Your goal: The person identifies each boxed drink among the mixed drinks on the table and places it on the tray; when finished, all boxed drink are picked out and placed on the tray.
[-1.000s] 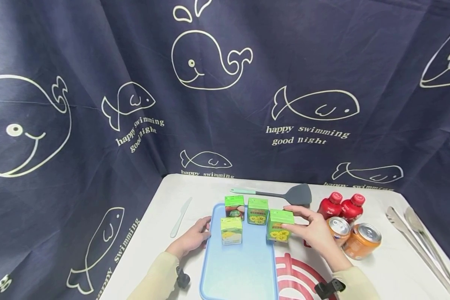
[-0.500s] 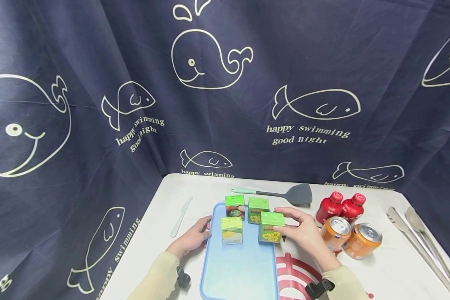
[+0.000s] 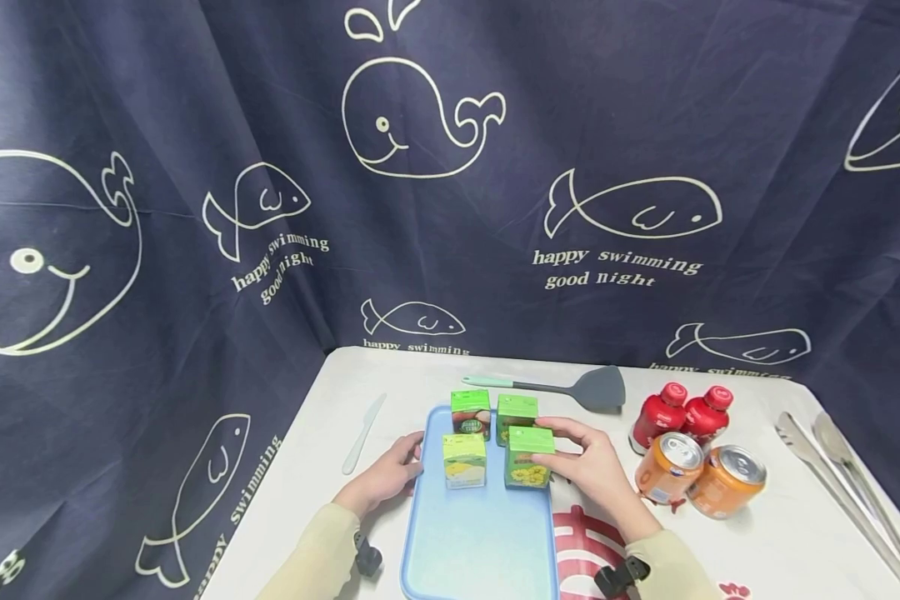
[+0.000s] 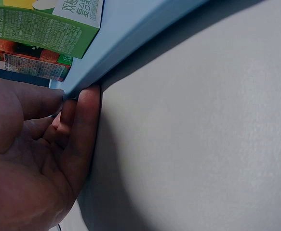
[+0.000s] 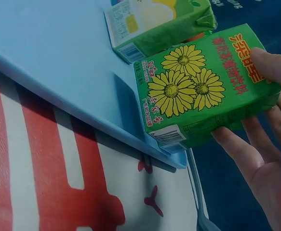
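In the head view, my right hand (image 3: 596, 468) holds a green drink carton (image 3: 528, 467) with yellow flowers upright at the right side of the blue tray (image 3: 480, 550). Thumb and fingers span it near its top, as the right wrist view shows. Beside it on the tray stand a pale yellow-green carton (image 3: 464, 471), a green and dark red carton (image 3: 470, 417) and another green carton (image 3: 517, 410), partly hidden behind the held one. At the tray's left rim, my left hand (image 4: 39, 139) pinches the edge between thumb and fingers.
A grey spatula (image 3: 598, 389) lies behind the tray, and a pale knife (image 3: 363, 435) to its left. Two red bottles (image 3: 662, 419) stand right of my right hand, with two orange cans (image 3: 727, 483) in front. Long metal utensils (image 3: 847, 492) lie at the far right.
My right hand has moved left with the flowered carton, from the tray's right edge to a spot over the tray, in front of the other green carton. My left hand stays at the rim.
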{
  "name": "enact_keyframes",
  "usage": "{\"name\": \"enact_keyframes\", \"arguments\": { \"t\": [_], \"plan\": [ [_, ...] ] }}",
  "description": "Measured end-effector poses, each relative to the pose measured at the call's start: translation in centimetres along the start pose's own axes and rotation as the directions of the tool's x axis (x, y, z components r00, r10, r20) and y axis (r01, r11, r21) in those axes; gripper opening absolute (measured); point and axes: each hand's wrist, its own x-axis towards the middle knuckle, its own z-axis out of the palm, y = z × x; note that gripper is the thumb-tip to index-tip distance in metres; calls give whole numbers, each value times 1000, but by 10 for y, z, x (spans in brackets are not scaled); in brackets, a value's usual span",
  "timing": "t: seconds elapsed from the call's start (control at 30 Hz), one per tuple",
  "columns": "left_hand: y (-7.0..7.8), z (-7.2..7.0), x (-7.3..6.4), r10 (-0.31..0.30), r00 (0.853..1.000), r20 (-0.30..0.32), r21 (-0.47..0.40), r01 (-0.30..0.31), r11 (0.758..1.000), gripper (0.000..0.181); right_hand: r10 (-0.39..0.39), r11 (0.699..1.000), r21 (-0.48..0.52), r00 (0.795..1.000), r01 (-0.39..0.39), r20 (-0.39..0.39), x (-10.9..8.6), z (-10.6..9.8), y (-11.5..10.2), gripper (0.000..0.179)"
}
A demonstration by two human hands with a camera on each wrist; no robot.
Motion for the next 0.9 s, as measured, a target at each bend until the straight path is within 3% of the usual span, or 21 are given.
{"name": "enact_keyframes", "arguments": {
  "t": [0.5, 0.9],
  "plan": [
    [2, 2, 1, -11, 1000, 7, 13, 11, 1000, 59, 16, 999, 28, 1000, -16, -1, -7, 8, 9, 55],
    [-2, 2, 6, 2, 1000, 17, 15, -2, 1000, 59, -21, 1000, 22, 1000, 21, 9, -10, 12, 14, 56]
  ]
}}
